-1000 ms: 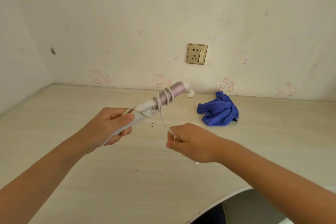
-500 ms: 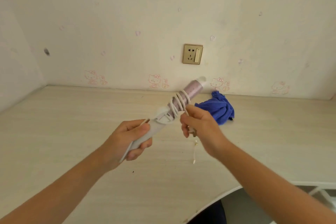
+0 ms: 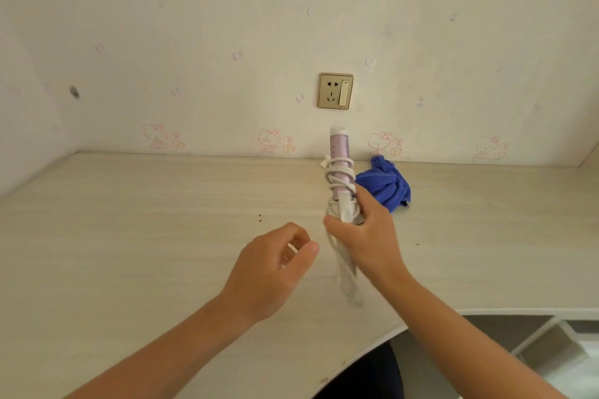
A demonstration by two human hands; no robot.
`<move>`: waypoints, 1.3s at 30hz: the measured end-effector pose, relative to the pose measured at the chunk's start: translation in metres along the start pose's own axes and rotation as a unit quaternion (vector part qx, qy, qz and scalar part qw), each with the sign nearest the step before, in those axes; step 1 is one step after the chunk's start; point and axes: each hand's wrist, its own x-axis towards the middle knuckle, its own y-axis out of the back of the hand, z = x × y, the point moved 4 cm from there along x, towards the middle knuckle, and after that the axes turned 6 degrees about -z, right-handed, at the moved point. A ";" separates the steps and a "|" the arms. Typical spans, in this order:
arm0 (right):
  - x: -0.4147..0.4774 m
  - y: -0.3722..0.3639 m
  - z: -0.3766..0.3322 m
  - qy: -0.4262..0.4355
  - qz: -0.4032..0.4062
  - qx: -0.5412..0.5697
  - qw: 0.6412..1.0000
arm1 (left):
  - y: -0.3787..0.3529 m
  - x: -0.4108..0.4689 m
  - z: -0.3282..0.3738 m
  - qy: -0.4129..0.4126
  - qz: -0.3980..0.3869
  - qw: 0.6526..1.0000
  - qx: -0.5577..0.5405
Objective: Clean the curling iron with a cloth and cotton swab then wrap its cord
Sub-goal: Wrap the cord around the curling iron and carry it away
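Open desk on the left, clutter at the right rear

The desk (image 3: 129, 236) is left bare leftward; the far right is blocked by the blue cloth (image 3: 384, 185), beside the raised curling iron (image 3: 339, 172).

Curling iron (image 3: 340, 172): lilac barrel with white tip pointing up and away, white handle toward the near side, held above the desk near centre. Cord (image 3: 337, 176): white, coiled in several loops around the barrel's lower part, a loose length trailing down beside the handle. Cloth (image 3: 387, 186): blue, crumpled, lying just right of the barrel near the far wall.
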 end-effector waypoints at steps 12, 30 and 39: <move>-0.055 0.127 0.083 -0.213 -0.022 -0.274 0.938 | -0.062 0.003 -0.032 -0.003 -0.186 0.949 0.254; -0.043 0.129 0.094 -0.304 -0.068 -0.259 0.914 | -0.071 0.007 -0.044 0.037 -0.226 0.918 0.322; -0.052 0.138 0.091 -0.377 -0.040 -0.173 0.909 | -0.068 0.010 -0.036 0.069 -0.216 0.937 0.267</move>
